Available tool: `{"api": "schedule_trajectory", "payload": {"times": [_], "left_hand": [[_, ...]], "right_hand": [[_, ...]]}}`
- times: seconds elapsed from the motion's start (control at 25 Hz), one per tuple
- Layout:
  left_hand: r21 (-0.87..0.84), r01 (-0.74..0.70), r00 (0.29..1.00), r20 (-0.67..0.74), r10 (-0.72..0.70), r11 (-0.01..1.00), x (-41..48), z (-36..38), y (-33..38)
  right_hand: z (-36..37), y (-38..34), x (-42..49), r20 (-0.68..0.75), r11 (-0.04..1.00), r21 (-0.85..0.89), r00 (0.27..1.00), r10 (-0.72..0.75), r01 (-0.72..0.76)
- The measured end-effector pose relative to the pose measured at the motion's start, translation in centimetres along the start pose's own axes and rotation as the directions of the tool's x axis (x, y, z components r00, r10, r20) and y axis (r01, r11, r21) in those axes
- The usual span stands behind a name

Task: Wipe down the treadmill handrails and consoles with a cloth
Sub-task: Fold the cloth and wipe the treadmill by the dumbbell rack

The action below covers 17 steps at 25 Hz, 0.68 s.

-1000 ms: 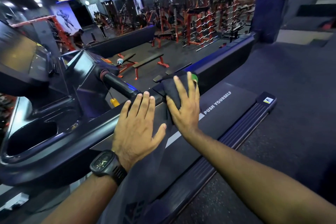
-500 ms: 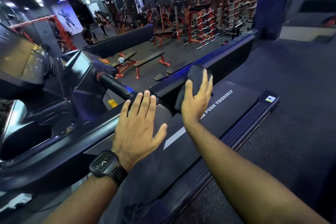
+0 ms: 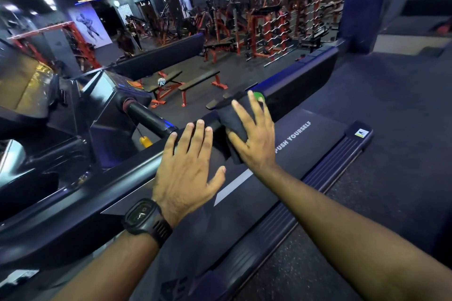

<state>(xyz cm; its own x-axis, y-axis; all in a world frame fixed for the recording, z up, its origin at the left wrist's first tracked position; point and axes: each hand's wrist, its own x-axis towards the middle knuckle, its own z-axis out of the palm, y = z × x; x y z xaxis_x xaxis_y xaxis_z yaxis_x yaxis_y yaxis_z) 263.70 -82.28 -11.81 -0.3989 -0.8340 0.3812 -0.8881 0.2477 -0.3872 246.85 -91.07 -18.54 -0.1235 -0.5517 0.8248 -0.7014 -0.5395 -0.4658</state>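
The right hand [image 3: 254,139] is pressing one dark cloth [image 3: 232,120] flat on the treadmill handrail [image 3: 300,78], fingers wide and straight, not gripping. The left hand [image 3: 188,171] is resting beside it on the handrail, fingers straight. Unpinched, the cloth is likely risking a slip off the handrail. One console [image 3: 107,90] is sitting beyond.

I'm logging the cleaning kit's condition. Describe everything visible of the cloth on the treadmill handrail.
The cloth is dark, almost black, soft-looking fabric. It is bunched in folds and draped over the top of the treadmill handrail and down its near side. The right hand presses on it with spread, straight fingers and covers much of it. The left hand lies flat on the rail beside it, not touching it. No print or stain can be made out.
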Motion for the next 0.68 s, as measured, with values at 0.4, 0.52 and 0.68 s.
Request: {"api": "schedule_trajectory", "payload": {"times": [0.4,0.52,0.68], "left_hand": [[0.018,-0.006,1.000,0.031,0.005,1.000,1.2,-0.1,0.9],[0.011,-0.006,0.999,0.036,0.005,1.000,1.4,-0.1,1.0],[0.008,0.003,0.999,0.034,-0.003,1.000,2.2,0.0,1.6]], "right_hand": [[0.4,1.2,1.8,-0.099,0.967,0.107,0.965,0.244,-0.233],[0.8,-2.2,1.6,-0.101,0.763,0.302,0.777,0.621,-0.571],[-0.4,1.8,0.7,-0.010,0.999,-0.016,0.999,-0.032,0.032]]}}
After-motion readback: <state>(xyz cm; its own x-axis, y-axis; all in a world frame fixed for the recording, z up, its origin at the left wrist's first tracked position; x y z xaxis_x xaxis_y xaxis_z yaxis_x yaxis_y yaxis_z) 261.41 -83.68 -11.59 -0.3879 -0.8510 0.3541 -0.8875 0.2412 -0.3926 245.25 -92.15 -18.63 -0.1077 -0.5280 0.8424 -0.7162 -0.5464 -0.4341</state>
